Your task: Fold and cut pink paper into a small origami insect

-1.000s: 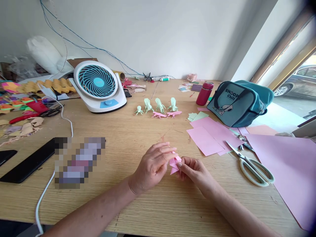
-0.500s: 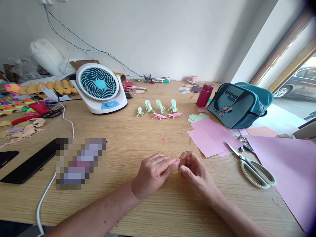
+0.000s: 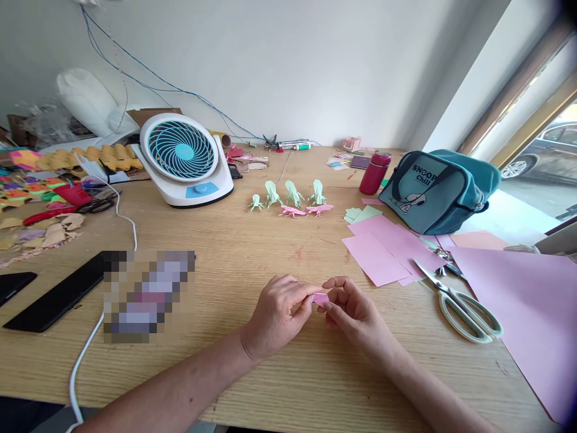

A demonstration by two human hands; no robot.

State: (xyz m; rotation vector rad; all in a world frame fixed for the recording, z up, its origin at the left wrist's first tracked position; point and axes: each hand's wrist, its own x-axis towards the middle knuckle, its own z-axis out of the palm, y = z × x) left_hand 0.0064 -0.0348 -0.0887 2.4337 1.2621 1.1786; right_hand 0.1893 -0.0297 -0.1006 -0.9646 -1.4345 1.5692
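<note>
Between my two hands is a small folded piece of pink paper [image 3: 320,298], partly covered by the fingers. My left hand [image 3: 282,310] pinches its left side between thumb and fingers. My right hand [image 3: 351,310] has thumb and fingers closed on its right side. Beyond the hands stand several pale green folded paper figures [image 3: 294,195] with thin legs. Two pink folded paper figures [image 3: 319,209] sit just in front of them.
Pink paper sheets [image 3: 374,258], scissors [image 3: 469,313], a red bottle [image 3: 375,173] and a blue bag [image 3: 428,192] lie to the right. On the left are a fan [image 3: 189,192], a white cable [image 3: 83,355], a black flat object [image 3: 58,294] and a blurred-out patch [image 3: 151,294].
My right thumb and fingers have closed onto the folded pink paper, where they were a little apart from it. More of the paper's face shows now.
</note>
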